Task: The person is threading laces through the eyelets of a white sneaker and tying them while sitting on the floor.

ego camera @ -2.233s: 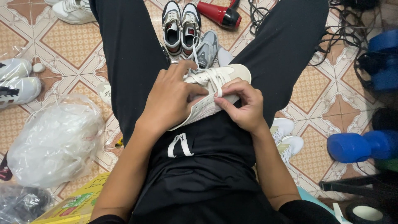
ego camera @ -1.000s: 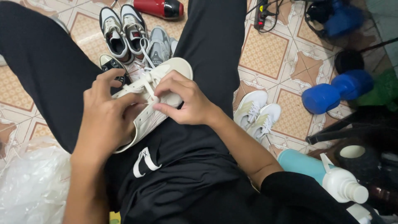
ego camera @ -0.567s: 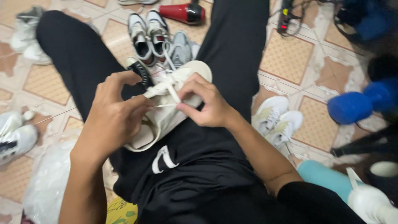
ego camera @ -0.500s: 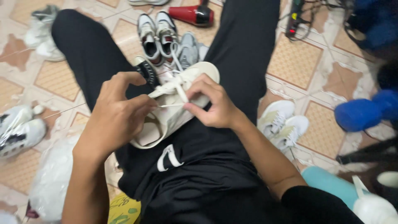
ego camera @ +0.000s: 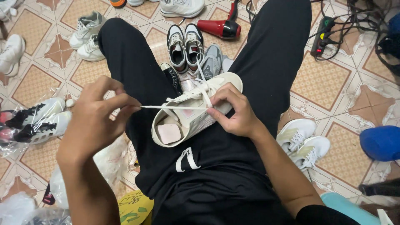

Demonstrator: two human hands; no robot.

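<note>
A cream-white sneaker lies on my lap between my black-trousered legs, toe pointing away, its opening toward me. My left hand pinches the end of a white shoelace and holds it stretched taut to the left, away from the shoe. My right hand grips the right side of the sneaker near the eyelets, fingers pressing on the lace where it leaves the shoe.
Pairs of sneakers lie on the patterned tile floor: black-and-white ones ahead, white ones at right, bagged ones at left. A red hair dryer, a power strip with cables and a blue dumbbell lie around.
My left hand has pulled the lace out to the left until it is taut. The shoe has tipped so its opening shows. The camera view swung around.
</note>
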